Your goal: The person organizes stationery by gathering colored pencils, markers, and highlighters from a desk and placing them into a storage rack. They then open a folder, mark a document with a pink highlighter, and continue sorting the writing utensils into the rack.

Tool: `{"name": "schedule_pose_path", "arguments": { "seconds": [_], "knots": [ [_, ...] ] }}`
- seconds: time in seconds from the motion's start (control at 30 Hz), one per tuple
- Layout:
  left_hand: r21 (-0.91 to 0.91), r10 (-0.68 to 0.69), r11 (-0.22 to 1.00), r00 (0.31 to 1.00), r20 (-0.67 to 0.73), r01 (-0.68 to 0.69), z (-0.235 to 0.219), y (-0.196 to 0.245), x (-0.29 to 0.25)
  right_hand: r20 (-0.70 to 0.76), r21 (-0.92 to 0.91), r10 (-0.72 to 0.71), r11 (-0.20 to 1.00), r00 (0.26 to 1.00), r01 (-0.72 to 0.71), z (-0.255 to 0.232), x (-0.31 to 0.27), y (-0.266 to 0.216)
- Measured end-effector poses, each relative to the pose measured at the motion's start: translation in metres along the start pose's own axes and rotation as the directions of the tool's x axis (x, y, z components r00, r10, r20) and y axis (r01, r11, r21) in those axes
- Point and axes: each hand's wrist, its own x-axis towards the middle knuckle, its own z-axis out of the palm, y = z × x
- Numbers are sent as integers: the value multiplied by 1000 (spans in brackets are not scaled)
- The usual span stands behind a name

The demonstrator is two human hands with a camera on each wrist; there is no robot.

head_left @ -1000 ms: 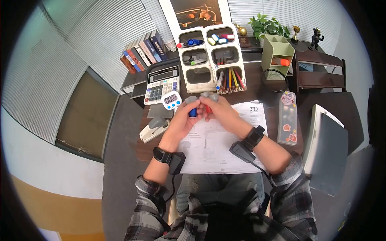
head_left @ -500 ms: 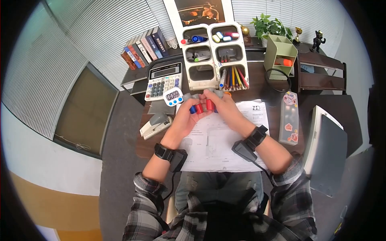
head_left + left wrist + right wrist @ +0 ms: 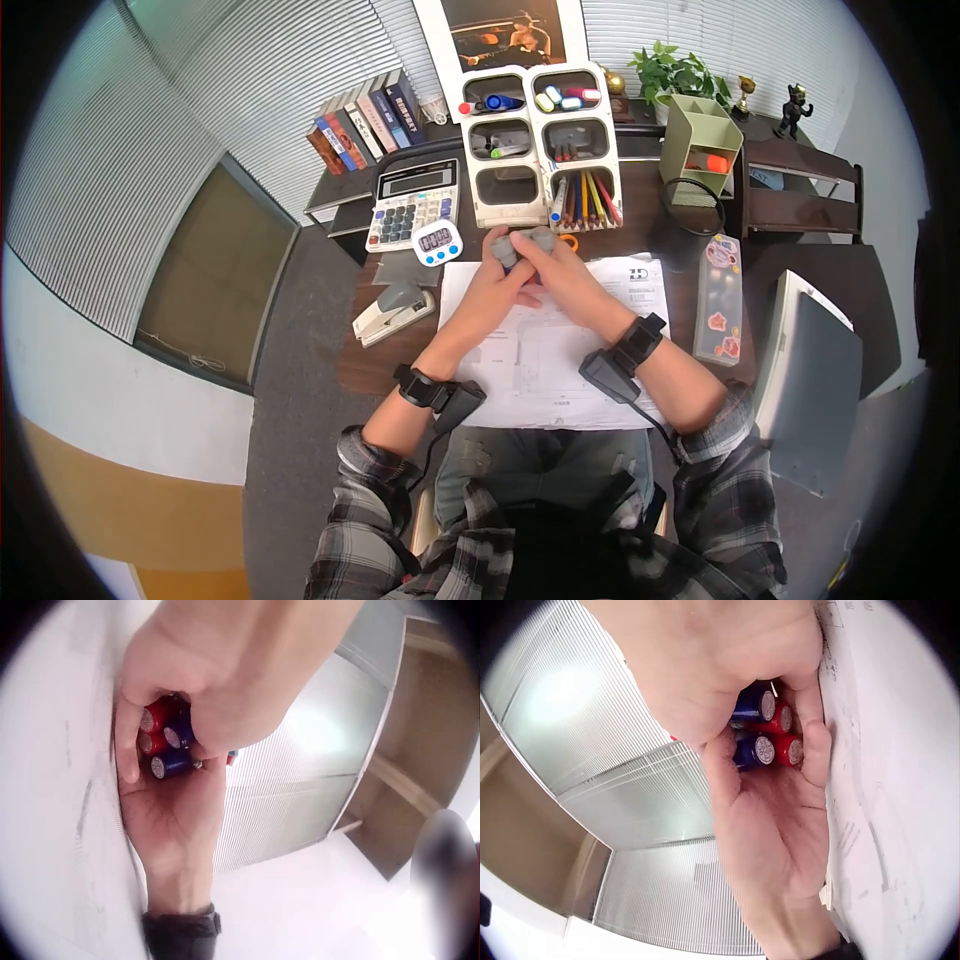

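Note:
My left hand (image 3: 492, 290) and right hand (image 3: 562, 275) meet in front of the white organiser, cupped around a small bunch of short cylinders. In the head view only their grey tops (image 3: 541, 239) show, between the thumbs and fingers. From below, in the left wrist view, a blue cylinder (image 3: 171, 764) and a red cylinder (image 3: 152, 718) show pale, patterned round ends. The right wrist view has two blue and two red ones clustered, with the left palm (image 3: 772, 825) beneath the right hand. Fingers of both hands curl round the bunch. Most of each cylinder's side is hidden.
Printed papers (image 3: 550, 370) lie under the hands. To the left are a stapler (image 3: 394, 314), a white timer (image 3: 437, 242) and a calculator (image 3: 412, 208). The organiser (image 3: 540, 185) with pens stands just beyond. A clear stickered pencil box (image 3: 719, 300) lies at right.
My left hand has moved right against the right hand, its fingers coming under it. The red and blue sides seen earlier from above are now mostly covered, with the grey tops gathered closer.

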Motion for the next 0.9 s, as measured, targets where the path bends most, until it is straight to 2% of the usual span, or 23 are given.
{"name": "schedule_pose_path", "arguments": {
  "seconds": [0.07,0.2,0.27,0.3,0.37,0.4,0.47,0.5,0.57,0.6,0.63,0.67,0.73,0.83,0.9],
  "knots": [
    [181,17,983,1000,-15,-14,0,0,2,50,134,61,989,997,-67,-2,0,-1],
    [295,-9,955,1000,-21,14,4,15,-5,65,110,28,993,998,-35,4,-5,-7],
    [387,99,915,993,65,-117,1,13,-6,40,88,-15,996,999,11,3,0,-1],
    [390,99,914,993,65,-116,-1,14,-7,41,90,-17,996,999,13,3,1,0],
    [555,103,824,993,57,-117,-6,22,-13,30,199,26,979,999,-32,0,1,1],
    [557,99,822,993,63,-118,-8,32,-17,24,204,24,979,999,-28,0,-1,-2],
    [650,-90,756,996,-12,76,-15,59,-28,-32,123,159,980,987,-154,2,-6,-12],
    [653,-95,754,995,-9,78,-22,70,-28,-35,130,160,980,987,-154,3,-7,-13],
    [900,-8,417,991,-132,124,-36,89,-22,-28,122,161,980,987,-157,4,-7,-14],
    [902,-11,413,991,-132,125,-44,88,-19,-28,126,161,980,987,-157,3,-6,-13],
    [972,246,231,964,-105,47,-56,81,-15,1,97,166,981,986,-166,2,-5,-10],
    [1000,480,27,877,-26,15,-67,74,-10,31,64,172,983,985,-174,3,-4,-9],
    [1000,502,-5,865,27,-28,-83,65,0,34,42,182,982,983,-184,4,-3,-10],
    [998,425,-4,903,62,-66,-90,59,9,39,30,192,981,981,-194,4,-4,-9],
    [999,244,35,969,-26,18,-89,57,12,44,39,191,980,981,-193,3,-3,-9]
  ]
}}
